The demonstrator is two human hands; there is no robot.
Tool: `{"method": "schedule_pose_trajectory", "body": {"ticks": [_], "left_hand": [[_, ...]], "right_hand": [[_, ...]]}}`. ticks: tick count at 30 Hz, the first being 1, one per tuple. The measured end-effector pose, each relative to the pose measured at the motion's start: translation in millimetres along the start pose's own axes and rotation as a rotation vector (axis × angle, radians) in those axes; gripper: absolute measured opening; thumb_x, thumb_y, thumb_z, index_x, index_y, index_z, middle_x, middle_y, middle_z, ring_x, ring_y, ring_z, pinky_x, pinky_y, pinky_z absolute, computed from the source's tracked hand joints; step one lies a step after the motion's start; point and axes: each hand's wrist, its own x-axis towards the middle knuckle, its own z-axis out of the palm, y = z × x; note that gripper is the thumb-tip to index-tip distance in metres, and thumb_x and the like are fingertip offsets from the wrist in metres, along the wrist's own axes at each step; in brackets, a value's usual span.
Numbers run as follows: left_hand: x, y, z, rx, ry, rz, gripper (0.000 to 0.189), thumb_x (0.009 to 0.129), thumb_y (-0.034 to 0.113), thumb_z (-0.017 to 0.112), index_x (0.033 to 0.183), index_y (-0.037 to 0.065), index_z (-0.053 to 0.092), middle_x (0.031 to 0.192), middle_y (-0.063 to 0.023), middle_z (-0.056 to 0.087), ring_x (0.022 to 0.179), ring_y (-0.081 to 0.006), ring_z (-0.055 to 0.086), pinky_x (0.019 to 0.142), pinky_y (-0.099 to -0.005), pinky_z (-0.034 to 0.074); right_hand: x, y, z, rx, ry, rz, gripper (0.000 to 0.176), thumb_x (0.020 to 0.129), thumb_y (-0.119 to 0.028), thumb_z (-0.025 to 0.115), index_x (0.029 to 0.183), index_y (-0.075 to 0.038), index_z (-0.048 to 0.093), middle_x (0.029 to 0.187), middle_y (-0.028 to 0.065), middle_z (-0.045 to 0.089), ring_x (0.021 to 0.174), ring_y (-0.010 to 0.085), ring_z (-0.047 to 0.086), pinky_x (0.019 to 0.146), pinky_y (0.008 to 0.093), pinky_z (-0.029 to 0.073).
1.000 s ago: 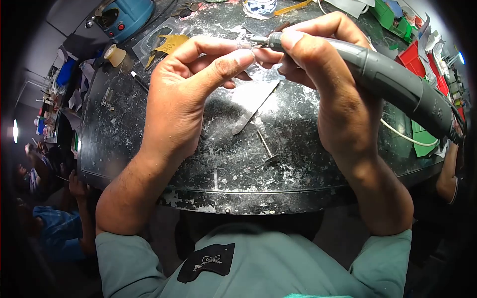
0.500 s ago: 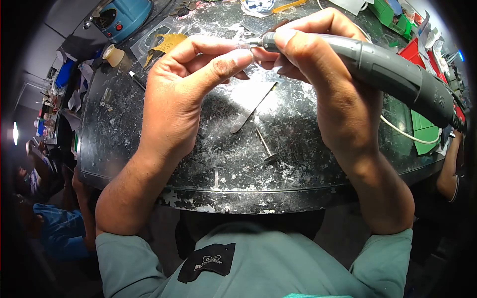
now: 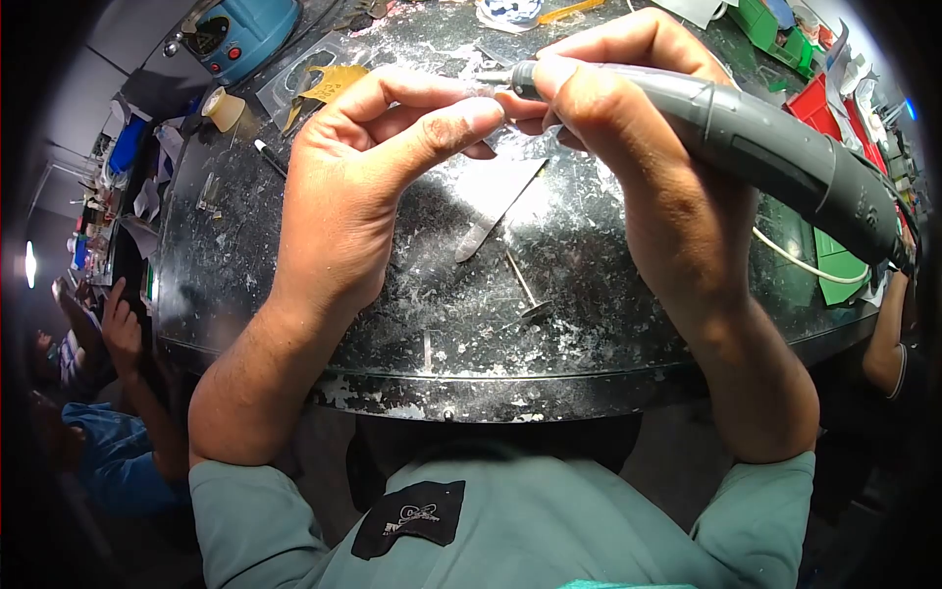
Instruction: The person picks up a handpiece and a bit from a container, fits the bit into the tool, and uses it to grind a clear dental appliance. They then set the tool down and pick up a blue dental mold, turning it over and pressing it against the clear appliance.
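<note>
My left hand [image 3: 368, 172] pinches a small clear piece [image 3: 488, 90] between thumb and forefinger above a dusty black table [image 3: 294, 324]. My right hand [image 3: 628, 147] grips a grey rotary handpiece [image 3: 765, 147] like a pen. Its metal tip touches the small piece at my left fingertips. The piece is mostly hidden by my fingers. On the table beneath my hands lie a flat metal blade [image 3: 496, 211] and a thin bur with a disc end [image 3: 525, 290].
A blue machine [image 3: 240, 29] stands at the back left, with a tape roll [image 3: 224, 108] and a black pen [image 3: 270, 157] near it. Red and green bins [image 3: 810, 108] sit at the right. Other people's hands [image 3: 113, 324] are at the left, and an arm [image 3: 888, 334] at the right.
The handpiece has shifted slightly up and left against the piece. A person's hand at the left has risen higher.
</note>
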Motion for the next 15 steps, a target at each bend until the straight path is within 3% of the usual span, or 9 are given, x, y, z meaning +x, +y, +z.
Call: {"method": "schedule_pose_trajectory", "body": {"ticks": [15], "left_hand": [[0.2, -0.8, -2.0, 0.039, -0.023, 0.02, 0.016, 0.087, 0.006, 0.064, 0.102, 0.0, 0.063, 0.095, -0.0062, 0.065, 0.089, -0.013, 0.062, 0.086, -0.0273, 0.047]], "right_hand": [[-0.2, -9.0, 0.2, 0.027, 0.002, 0.116, 0.022, 0.086, -0.012, 0.068, 0.098, 0.003, 0.058, 0.085, 0.0107, 0.065, 0.078, 0.0132, 0.063, 0.07, 0.025, 0.049]]}}
